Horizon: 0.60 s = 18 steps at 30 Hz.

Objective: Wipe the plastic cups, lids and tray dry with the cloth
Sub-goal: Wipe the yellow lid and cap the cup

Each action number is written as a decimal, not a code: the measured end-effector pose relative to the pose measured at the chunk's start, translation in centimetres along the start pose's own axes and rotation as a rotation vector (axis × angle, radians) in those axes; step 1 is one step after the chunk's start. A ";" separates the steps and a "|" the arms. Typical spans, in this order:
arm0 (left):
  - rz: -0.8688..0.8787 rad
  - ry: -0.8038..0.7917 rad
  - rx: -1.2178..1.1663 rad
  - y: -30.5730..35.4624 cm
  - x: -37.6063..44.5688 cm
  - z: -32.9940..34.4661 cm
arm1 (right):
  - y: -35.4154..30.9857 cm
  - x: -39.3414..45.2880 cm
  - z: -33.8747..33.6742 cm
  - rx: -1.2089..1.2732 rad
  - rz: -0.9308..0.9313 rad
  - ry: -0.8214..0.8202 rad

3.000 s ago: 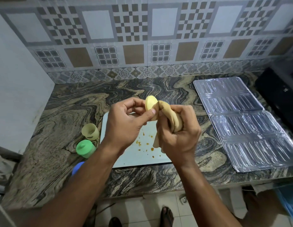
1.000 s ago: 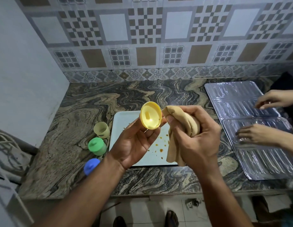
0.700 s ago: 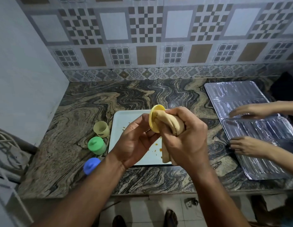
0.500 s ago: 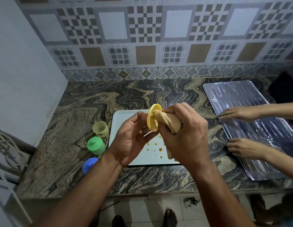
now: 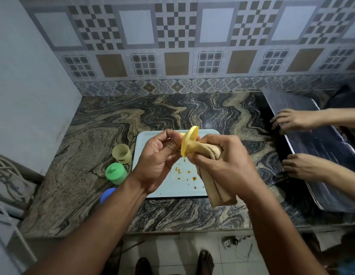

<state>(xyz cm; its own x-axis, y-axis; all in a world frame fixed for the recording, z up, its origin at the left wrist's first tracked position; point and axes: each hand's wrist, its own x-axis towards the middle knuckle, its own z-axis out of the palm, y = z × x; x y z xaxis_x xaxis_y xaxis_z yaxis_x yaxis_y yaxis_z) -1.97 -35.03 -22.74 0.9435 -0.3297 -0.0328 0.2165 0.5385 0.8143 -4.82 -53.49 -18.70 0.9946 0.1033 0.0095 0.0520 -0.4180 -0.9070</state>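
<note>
My left hand (image 5: 158, 157) pinches a yellow lid (image 5: 188, 139) edge-on above the pale blue tray (image 5: 172, 187). My right hand (image 5: 222, 161) grips a bunched tan cloth (image 5: 216, 187) and presses it against the lid's face; the cloth's tail hangs down over the tray. Orange specks dot the tray's surface. Left of the tray stand an open yellow cup (image 5: 122, 153), a green cup with its lid on (image 5: 115, 173) and a blue lidded cup (image 5: 107, 194) partly hidden by my left forearm.
Another person's two hands (image 5: 293, 120) hold a large metal sheet (image 5: 319, 147), tilted up at the counter's right side. The marble counter (image 5: 93, 135) ends at a wall on the left and a tiled backsplash behind. My feet show on the floor below.
The lid turned from face-on to edge-on and the cloth went onto it. The other person's hands came in and lifted the metal sheet off the counter.
</note>
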 end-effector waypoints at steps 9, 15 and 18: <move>-0.198 0.026 -0.422 -0.8 -0.3 -0.4 | -0.4 -0.9 0.0 0.733 0.181 0.051; -0.204 0.061 -0.447 -0.9 -0.3 -0.1 | 0.4 -0.7 0.4 0.392 -0.086 0.203; -0.199 0.078 -0.484 -1.1 -0.2 -0.5 | 0.5 -0.5 1.1 0.204 -0.180 0.241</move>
<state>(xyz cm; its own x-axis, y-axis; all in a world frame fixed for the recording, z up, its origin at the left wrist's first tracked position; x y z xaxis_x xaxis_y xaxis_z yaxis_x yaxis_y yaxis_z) -2.22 -35.13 -23.92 0.8843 -0.4132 -0.2173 0.4668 0.7738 0.4282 -5.43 -52.79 -19.60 0.9648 -0.0674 0.2541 0.2339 -0.2215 -0.9467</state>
